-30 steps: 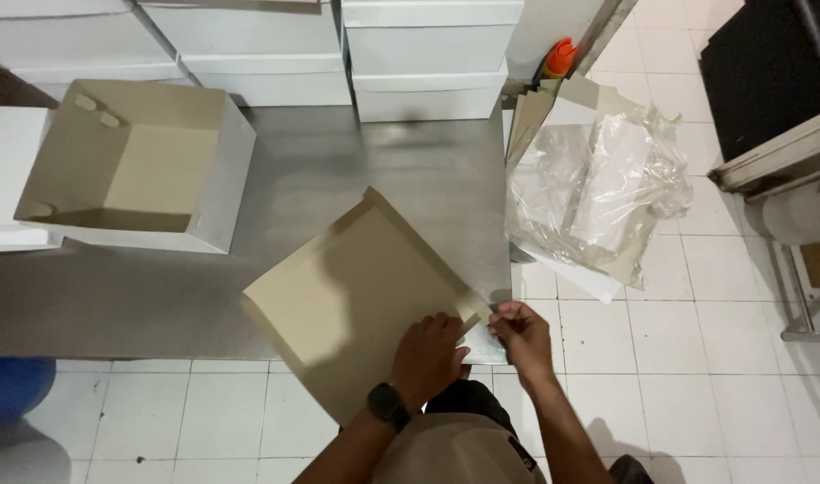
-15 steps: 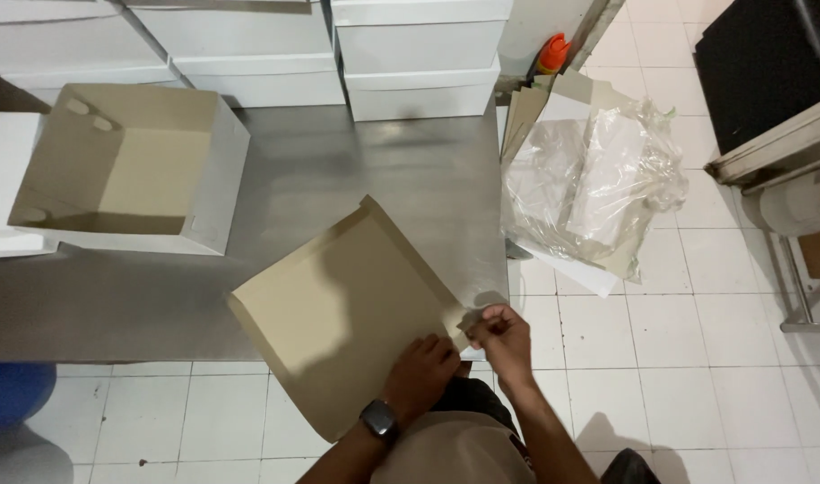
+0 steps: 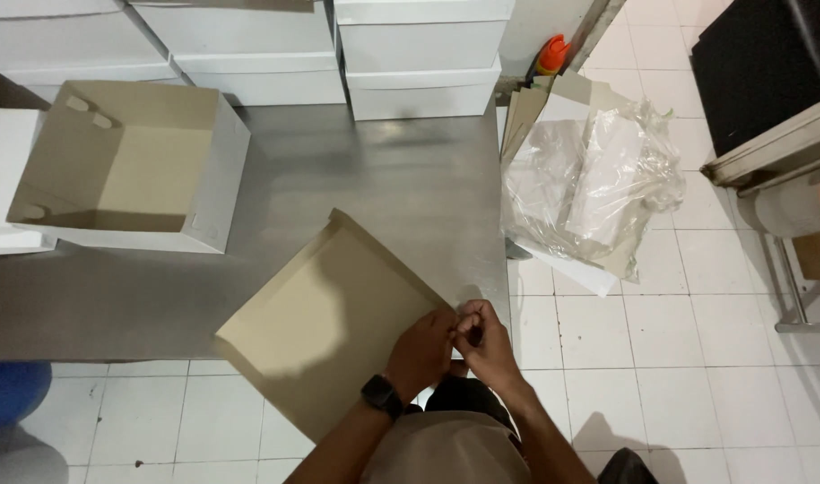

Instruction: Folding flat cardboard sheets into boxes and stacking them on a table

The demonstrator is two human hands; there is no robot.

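Packaging everywhere here. An open box (image 3: 127,166), white outside and tan inside, sits on the steel table at the left. Closed white boxes (image 3: 338,45) are stacked along the back edge, with another white one (image 3: 2,179) partly cut off at far left. A flat tan carton blank (image 3: 325,327) lies tilted over the table's near edge, both hands pinching its right corner. To the right, a crinkly clear plastic bag (image 3: 598,179) covers what looks like more flat blanks leaning by the table.
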